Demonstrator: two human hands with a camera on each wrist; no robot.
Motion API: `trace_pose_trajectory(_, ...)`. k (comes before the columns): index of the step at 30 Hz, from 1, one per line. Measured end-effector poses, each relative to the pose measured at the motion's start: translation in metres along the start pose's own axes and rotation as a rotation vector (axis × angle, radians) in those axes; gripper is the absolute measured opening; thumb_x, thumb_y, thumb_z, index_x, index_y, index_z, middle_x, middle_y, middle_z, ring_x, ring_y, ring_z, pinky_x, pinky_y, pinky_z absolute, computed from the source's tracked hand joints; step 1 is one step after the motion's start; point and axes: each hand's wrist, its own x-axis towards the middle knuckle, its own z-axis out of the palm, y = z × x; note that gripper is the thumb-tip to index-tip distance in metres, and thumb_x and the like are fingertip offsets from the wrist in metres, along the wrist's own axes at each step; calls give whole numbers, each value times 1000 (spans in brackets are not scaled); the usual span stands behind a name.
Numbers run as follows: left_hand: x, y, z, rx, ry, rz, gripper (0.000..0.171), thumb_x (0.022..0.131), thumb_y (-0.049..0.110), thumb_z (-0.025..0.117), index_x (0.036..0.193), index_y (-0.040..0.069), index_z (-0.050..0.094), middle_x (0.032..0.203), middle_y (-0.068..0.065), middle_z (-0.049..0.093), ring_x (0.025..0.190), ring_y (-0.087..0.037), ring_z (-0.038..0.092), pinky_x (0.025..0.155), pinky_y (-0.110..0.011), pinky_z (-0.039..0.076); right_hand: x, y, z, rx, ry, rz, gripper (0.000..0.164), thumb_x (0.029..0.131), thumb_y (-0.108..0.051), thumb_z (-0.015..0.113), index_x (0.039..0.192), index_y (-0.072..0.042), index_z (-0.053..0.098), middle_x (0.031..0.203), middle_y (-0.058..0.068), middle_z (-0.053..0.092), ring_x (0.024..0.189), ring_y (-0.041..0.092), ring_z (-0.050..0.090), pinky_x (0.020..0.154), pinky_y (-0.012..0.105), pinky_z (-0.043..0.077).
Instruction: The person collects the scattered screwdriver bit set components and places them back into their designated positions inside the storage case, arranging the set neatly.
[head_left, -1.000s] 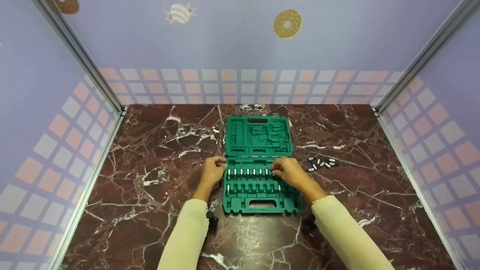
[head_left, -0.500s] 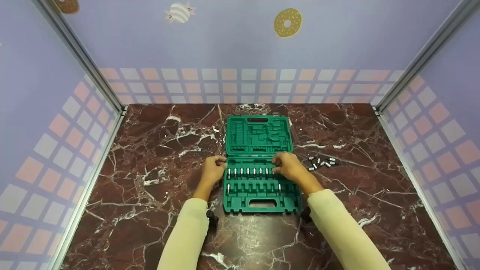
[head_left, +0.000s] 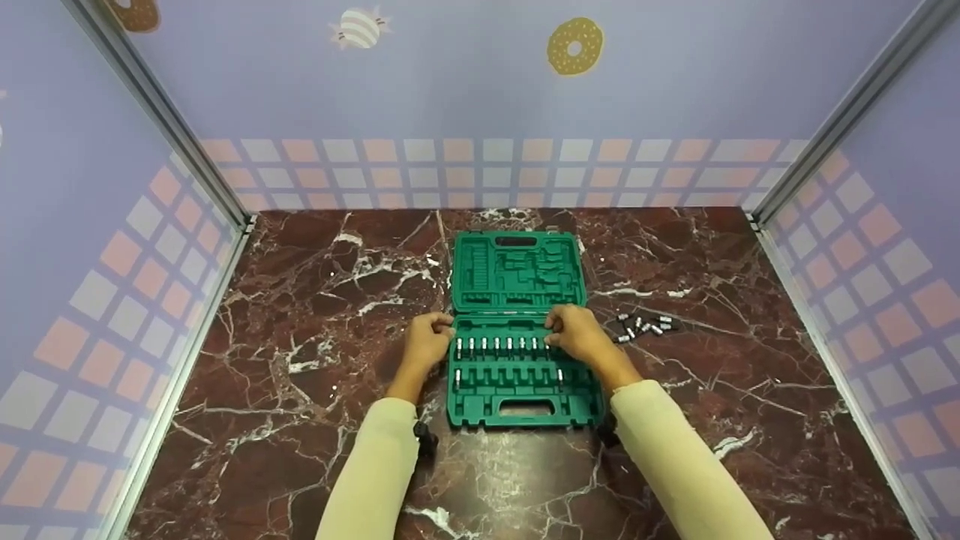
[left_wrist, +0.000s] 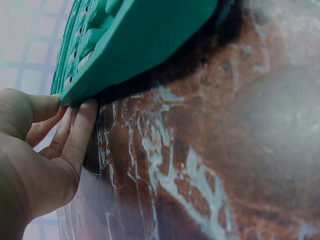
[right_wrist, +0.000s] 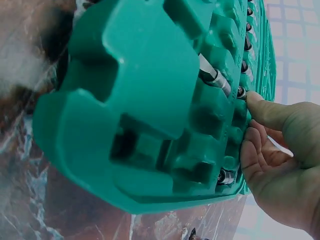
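Note:
A green plastic socket case (head_left: 517, 296) lies unfolded on the table. My left hand (head_left: 427, 343) pinches its left rim; in the left wrist view the thumb (left_wrist: 46, 106) is on top, with fingers beneath the edge. Several chrome bit sockets (head_left: 496, 346) line the upper slot row. My right hand (head_left: 581, 336) is over the row's right end. In the right wrist view its thumb (right_wrist: 267, 111) presses the end of a bit socket (right_wrist: 241, 92), while the other fingers bend below, apart from the thumb. A flat-tipped bit socket (right_wrist: 219, 82) sits in the lower row.
Several loose bit sockets (head_left: 645, 326) lie scattered on the marbled table (head_left: 315, 360), right of the case. In the lower row, one bit socket (head_left: 457, 379) stands at the left end and another (head_left: 559, 377) towards the right. Patterned walls (head_left: 480, 90) enclose the back and sides.
My right hand has shifted slightly up and right, and a bit socket at the upper row's right end now shows beside the thumb. The left hand keeps its place on the rim.

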Motion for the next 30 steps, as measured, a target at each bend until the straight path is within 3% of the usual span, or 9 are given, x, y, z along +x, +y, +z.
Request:
trace_pose_trajectory(13, -2, 0, -1, -11, 11, 16, 17, 92, -2, 68, 107, -2, 77, 98, -18, 76, 95, -32, 70, 83, -44, 57, -19, 13, 5, 53, 115, -127, 20, 93, -11, 78, 110, -3, 71, 105, 14, 68, 98, 30, 68, 86, 47, 58)
trace_pose_trajectory(30, -2, -1, 1, -11, 18, 19, 19, 92, -2, 67, 108, -2, 77, 98, -18, 76, 95, -32, 71, 83, -45, 57, -43, 40, -28, 192, 327, -201, 19, 94, -7, 74, 113, -1, 73, 108, 16, 73, 98, 31, 69, 86, 51, 57)
